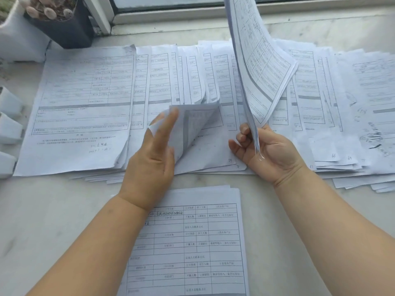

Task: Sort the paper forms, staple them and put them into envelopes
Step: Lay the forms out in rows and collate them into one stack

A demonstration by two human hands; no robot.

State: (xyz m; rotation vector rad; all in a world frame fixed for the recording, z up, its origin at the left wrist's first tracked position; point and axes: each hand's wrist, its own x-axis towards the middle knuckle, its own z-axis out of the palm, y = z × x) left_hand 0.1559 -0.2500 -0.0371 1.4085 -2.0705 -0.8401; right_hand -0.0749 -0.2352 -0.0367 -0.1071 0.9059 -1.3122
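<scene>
Printed paper forms lie fanned in an overlapping row point(85, 99) across a pale stone sill. My right hand point(265, 150) grips the bottom edge of a thin bundle of forms point(260, 60), holding it upright above the row. With straight fingers, my left hand point(154, 159) lifts the curled-up corner of a sheet point(192, 124) in the middle of the row. A separate stack of forms point(192, 242) sits near me, between my forearms.
A dark plant pot point(62, 22) stands at the back left by the window frame point(171, 11). White folded objects point(8, 124) line the left edge. More forms point(363, 103) spread to the right edge. Bare sill point(53, 221) shows at the near left.
</scene>
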